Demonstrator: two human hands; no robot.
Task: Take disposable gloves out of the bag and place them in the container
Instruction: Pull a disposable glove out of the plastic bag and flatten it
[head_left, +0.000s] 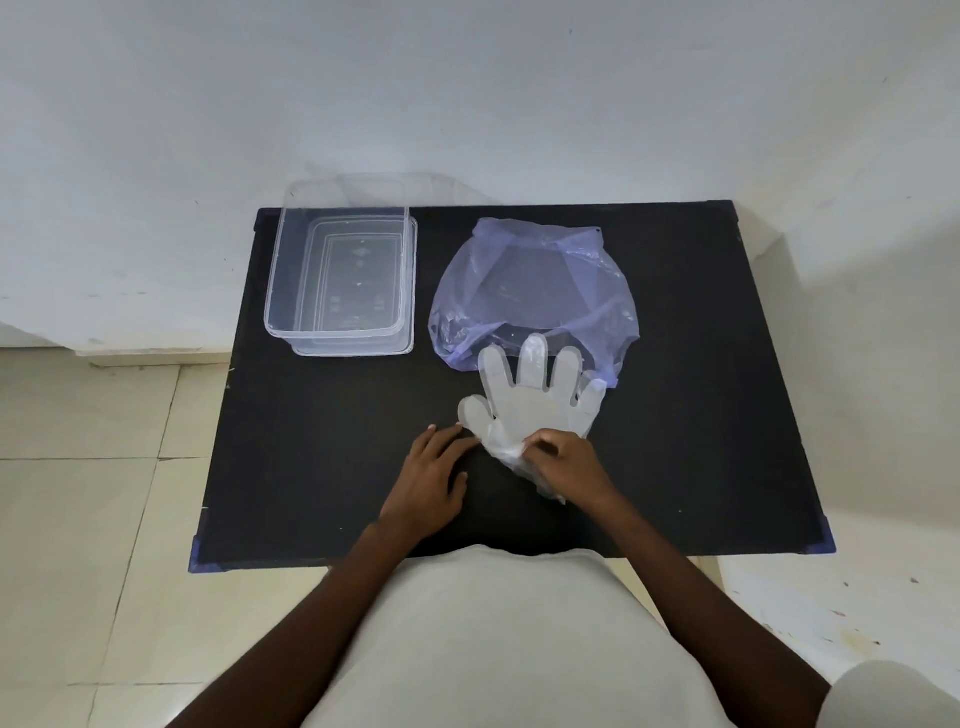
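A translucent disposable glove (524, 400) lies flat on the black table (322, 441), fingers spread toward the far purple bag (530, 291). The right hand (566, 462) pinches its crumpled cuff; the left hand (431, 478) rests spread beside it. The clear container (340, 270) sits empty, far left.

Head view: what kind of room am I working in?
Probably a plain room at home, not a lab: a small black table against a bare white wall, and a cream tiled floor.
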